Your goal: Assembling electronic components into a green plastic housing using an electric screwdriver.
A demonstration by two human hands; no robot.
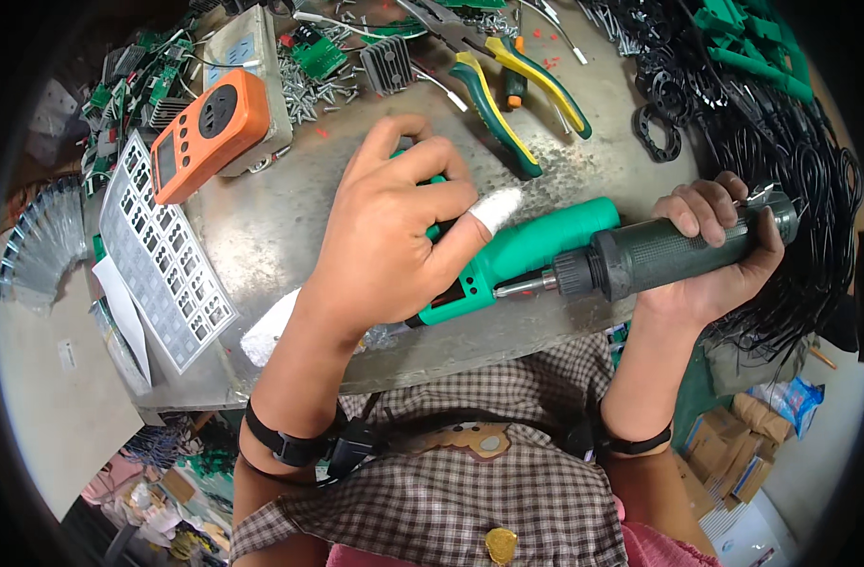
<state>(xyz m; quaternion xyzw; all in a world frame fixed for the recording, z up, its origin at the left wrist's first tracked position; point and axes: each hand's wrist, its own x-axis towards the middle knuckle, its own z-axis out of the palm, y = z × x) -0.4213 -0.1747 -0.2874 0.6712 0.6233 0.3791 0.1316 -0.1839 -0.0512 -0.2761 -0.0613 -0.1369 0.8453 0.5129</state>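
A green plastic tool housing (555, 231) with a tube-shaped body lies slantwise on the metal bench. My left hand (384, 217) is closed over its left part, with white wrapping on the thumb tip; the palm side is hidden. My right hand (710, 248) grips a dark electric screwdriver (640, 257), held nearly level and pointing left. The screwdriver's bit (526, 286) reaches the near side of the housing, by a small hole; whether a screw sits there I cannot tell.
Yellow-green pliers (493, 104) and an orange-handled screwdriver (516, 80) lie beyond my hands. An orange meter (213, 132), a printed label sheet (162, 250), loose screws (304, 94) and circuit boards (144, 76) are at left. Black cables (781, 180) and green plastic parts (758, 47) crowd the right.
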